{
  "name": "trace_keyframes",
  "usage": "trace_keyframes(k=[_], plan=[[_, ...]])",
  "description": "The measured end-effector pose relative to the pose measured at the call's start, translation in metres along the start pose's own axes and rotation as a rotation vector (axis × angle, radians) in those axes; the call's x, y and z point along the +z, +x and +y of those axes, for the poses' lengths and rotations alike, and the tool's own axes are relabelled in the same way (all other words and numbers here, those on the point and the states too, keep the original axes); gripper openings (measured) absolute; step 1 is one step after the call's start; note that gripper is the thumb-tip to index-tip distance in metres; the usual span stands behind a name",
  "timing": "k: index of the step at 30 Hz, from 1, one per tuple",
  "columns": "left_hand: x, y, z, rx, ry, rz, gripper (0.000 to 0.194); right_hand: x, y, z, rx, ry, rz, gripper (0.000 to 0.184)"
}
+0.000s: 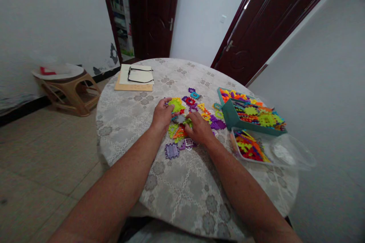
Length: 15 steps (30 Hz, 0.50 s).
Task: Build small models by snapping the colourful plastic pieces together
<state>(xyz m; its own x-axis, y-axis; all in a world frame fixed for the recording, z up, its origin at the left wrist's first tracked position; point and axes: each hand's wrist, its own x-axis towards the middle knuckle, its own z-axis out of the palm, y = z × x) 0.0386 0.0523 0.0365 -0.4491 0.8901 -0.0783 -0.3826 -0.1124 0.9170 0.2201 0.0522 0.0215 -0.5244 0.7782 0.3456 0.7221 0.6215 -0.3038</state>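
My left hand (163, 114) is closed on the edge of a yellow-green toothed building tile (177, 103), thumb on top. To its right my right hand (199, 128) bends over the pile, thumb and fingers drawn together at a small green piece (188, 122); whether they grip it is hard to see. A grey piece (180, 119) lies between the hands. Around them are an orange triangular piece (179, 133), a red square frame (190, 101), purple tiles (217, 123) and a white window piece (188, 143). Nearest me lies a purple-grey square tile (172, 151). My palms hide part of the pile.
A green box (230, 115) full of colourful pieces stands on the right of the round table (125, 129). Before it is a clear plastic tub (258, 161) with more pieces. Black glasses (140, 81) rest on paper at the back left. A stool (70, 93) stands beyond.
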Motion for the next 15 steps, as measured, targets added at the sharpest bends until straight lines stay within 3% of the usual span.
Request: trace_keyframes(k=[4,9,12,15], plan=[[0.0,0.001,-0.003,-0.051,-0.006,-0.033,0.038,-0.01,-0.002,0.014,-0.062,0.097,0.108,0.035],[-0.001,-0.001,-0.003,-0.047,0.001,-0.052,0.04,-0.025,-0.003,0.026,-0.092,0.195,0.14,0.036],[-0.001,-0.001,-0.001,-0.053,-0.012,-0.041,0.039,-0.023,-0.002,0.027,-0.089,0.245,0.142,0.033],[-0.002,0.001,0.0,-0.061,-0.019,-0.028,0.039,-0.015,-0.001,0.024,-0.002,0.349,0.24,0.028]])
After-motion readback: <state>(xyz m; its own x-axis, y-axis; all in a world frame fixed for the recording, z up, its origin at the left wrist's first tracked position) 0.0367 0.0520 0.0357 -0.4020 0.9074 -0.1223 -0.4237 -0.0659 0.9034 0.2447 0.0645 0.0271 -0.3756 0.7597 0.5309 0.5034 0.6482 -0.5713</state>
